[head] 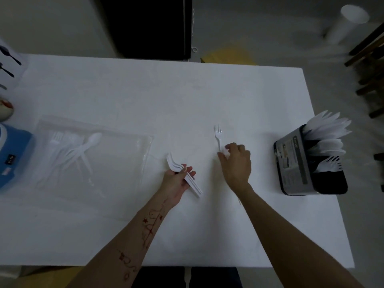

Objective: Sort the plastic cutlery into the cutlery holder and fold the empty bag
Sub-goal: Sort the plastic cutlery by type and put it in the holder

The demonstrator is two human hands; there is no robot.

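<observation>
Plastic cutlery, white and glossy, lies split across a white matte surface [145, 90]: a loose heap of spoons and forks [72, 152] inside a clear, crinkled bag [128, 154] at left, a single fork [218, 136] lying tines-away at centre, and knives, spoons and forks standing in separate compartments of a black, boxy cutlery holder [299, 163] at the right edge. The left hand [176, 181] is clenched on a small stack of forks [187, 175], handles jutting out toward the person; its forearm carries reddish line drawings of stars. The right hand [236, 163], palm down, pinches the handle end of the single fork, its grip closing on the stem. A printed label wraps the holder's side, its writing too blurred to read. A blue box [14, 154] sits at far left.
</observation>
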